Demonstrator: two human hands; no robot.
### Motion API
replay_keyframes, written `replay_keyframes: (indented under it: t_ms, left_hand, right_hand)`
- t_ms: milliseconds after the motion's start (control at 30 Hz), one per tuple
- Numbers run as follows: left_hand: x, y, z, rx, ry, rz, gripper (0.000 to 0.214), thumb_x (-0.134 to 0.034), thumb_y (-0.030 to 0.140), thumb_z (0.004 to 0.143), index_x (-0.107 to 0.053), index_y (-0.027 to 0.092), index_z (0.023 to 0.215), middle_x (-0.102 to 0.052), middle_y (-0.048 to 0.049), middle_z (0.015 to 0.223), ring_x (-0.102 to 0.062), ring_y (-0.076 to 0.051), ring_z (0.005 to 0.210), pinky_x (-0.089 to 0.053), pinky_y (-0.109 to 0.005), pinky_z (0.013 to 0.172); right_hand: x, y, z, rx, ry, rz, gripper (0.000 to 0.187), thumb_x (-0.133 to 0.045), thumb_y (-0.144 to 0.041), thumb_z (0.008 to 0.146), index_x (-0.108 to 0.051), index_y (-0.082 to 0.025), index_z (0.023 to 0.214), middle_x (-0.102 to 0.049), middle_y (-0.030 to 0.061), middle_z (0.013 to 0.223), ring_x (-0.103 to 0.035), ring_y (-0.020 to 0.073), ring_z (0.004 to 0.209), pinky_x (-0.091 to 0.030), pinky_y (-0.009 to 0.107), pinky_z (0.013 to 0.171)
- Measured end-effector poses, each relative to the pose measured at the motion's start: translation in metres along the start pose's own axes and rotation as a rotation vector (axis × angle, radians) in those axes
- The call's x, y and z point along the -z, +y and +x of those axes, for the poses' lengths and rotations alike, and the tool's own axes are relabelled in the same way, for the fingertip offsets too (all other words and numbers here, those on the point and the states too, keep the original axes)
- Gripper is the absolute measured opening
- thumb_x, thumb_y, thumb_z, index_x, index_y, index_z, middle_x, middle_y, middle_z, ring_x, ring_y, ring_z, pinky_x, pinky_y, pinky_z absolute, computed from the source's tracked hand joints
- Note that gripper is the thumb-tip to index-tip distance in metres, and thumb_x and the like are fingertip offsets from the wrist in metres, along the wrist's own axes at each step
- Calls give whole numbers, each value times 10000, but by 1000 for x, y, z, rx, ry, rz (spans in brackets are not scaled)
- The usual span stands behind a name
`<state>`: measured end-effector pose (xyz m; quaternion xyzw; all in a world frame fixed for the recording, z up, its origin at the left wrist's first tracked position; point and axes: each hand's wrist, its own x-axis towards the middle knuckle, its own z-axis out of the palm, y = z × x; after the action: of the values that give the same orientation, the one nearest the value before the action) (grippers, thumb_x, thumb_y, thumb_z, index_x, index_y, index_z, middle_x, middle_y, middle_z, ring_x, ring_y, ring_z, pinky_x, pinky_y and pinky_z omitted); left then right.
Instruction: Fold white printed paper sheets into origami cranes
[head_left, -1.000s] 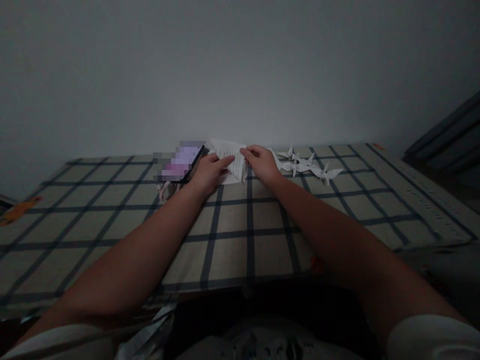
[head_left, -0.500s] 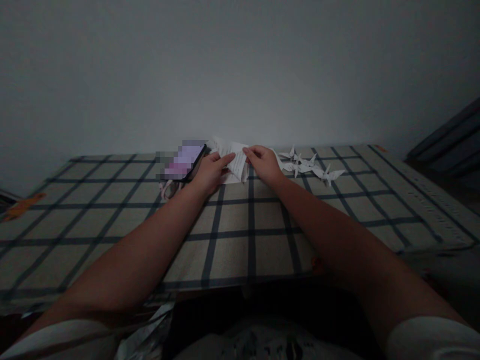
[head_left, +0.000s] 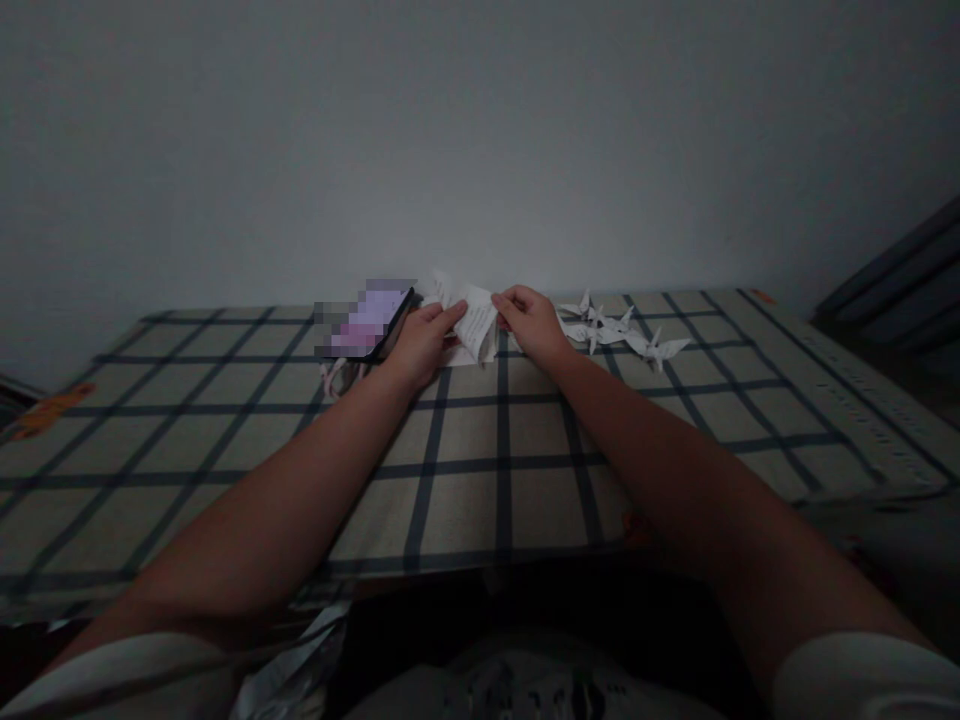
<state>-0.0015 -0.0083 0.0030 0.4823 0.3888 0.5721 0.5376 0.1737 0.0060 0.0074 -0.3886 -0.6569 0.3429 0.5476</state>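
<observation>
Both hands are on one folded paper (head_left: pixel 478 318) with lines of print, near the back edge of the bench (head_left: pixel 465 490), which wears a checked cloth. The left hand (head_left: pixel 422 345) grips the paper's left side, thumb on top; its other fingers are partly hidden. The right hand (head_left: pixel 529 326) pinches the upper right corner between thumb and fingers. More white paper shows just beneath the folded piece; whether it belongs to the same sheet I cannot tell.

Just beside the left hand, a phone (head_left: pixel 373 318) leans with its lit, partly blurred screen facing up, and a pale pink loop (head_left: pixel 330 378) shows below it. To the right of the right hand, several paper birds (head_left: pixel 595 330) stand close together on the cloth.

Below the near edge, by the left sleeve (head_left: pixel 127 675), is a crumpled, bag-like thing (head_left: pixel 294 668); it is too dark to tell whether it holds anything.
</observation>
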Motion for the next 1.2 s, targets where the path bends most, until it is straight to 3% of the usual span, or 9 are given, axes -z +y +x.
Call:
replay_keyframes:
  t_ms: [333, 567, 1200]
  left_hand:
    - [-1, 1, -1, -10, -4, -16, 398, -835, 435, 654, -700, 141, 886, -718, -53, 838, -637, -151, 734, -483, -282, 732]
    - [1, -1, 1, 0, -26, -21, 383, -828, 446, 666, -697, 147, 866, -719, -51, 849, -639, -147, 719, -477, -273, 695]
    - [-2, 1, -2, 21, -23, 17, 374, -841, 451, 638, -659, 143, 746, -702, -49, 773, -628, -149, 691, -446, -266, 644]
  right_hand:
    - [-2, -5, -3, -39, -117, 29, 369, -599, -545, 850, -553, -195, 744, -555, -30, 652, -532, 96, 604, -443, 243, 609]
    - [2, 2, -1, 37, -78, -115, 366, -552, -517, 888, -553, -193, 715, -550, -19, 617, -508, 112, 586, -398, 270, 595]
    - [9, -3, -1, 80, -112, -211, 395, -525, -520, 901, -574, -187, 694, -548, -10, 617, -494, 125, 614, -371, 281, 623]
